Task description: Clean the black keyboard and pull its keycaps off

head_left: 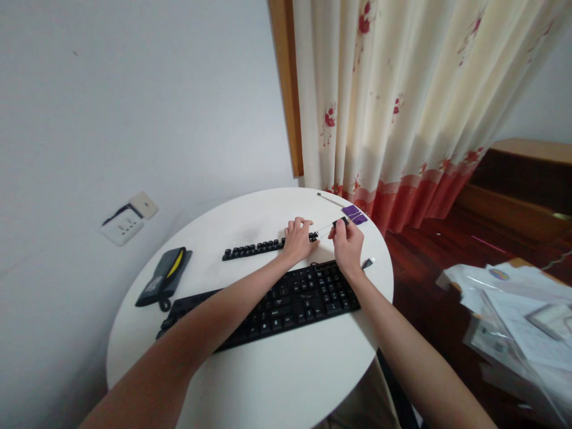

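Observation:
A row of black keycaps (254, 248) lies across the white round table (277, 381). Over its right end is my left hand (297, 239), its thumb and fingers curled around the last keycaps (314, 236). My right hand (348, 245) grips the black handle of what looks like a keycap puller (340, 221). Thin metal wires run from that handle leftward to the keycaps by my left fingers. Below both hands sits a black keyboard (286, 301), partly hidden by my left forearm. Its USB plug (369, 263) lies right of my right wrist.
At the table's left is a dark grey pouch (163, 279) with a yellow stripe. A purple packet (354, 214) and a thin rod (330, 199) lie near the far right edge. Curtains (384, 119) hang behind; papers (522, 322) are piled at right.

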Available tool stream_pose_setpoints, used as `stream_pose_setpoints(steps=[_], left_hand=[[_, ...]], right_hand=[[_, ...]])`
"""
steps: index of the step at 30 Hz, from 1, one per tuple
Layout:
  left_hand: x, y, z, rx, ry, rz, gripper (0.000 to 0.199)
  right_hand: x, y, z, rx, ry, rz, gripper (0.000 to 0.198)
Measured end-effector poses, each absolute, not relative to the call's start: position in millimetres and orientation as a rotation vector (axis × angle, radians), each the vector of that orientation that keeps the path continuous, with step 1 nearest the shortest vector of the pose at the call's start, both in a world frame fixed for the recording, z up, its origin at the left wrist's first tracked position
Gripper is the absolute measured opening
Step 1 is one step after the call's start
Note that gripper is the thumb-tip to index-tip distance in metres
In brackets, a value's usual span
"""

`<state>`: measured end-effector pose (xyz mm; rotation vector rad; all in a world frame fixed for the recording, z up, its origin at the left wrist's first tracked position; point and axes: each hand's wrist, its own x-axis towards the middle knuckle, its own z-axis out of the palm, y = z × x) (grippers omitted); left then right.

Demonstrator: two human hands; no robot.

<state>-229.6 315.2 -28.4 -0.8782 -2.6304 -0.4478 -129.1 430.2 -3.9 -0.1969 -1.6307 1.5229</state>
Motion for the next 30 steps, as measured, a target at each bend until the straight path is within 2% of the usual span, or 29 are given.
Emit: stream_pose_setpoints(steps=[18,24,27,30], left_hand=[[-229.3,311.4,-22.4,-0.844,-2.714,-0.468,0.055],[-227.8,306.9,-16.6,-0.881,-2.69,-0.482,0.059],[-223.9,295.3,-5.4,-0.909,-2.656,-0.516,0.051],[-214.4,275.2,8.5,-0.956,-2.655,-0.575,0.031]], right_hand=[[-128.8,430.9,-4.7,-0.175,-1.639,1.524,0.04],[-125.0,430.6,-0.5,-0.057,-1.701,1.589,0.034],[-121.8,429.5,0.6,0.158,-1.896,1.638,0.031],[-119.5,430.4,-0.8,0.343,-2.133,1.59,0.029]])
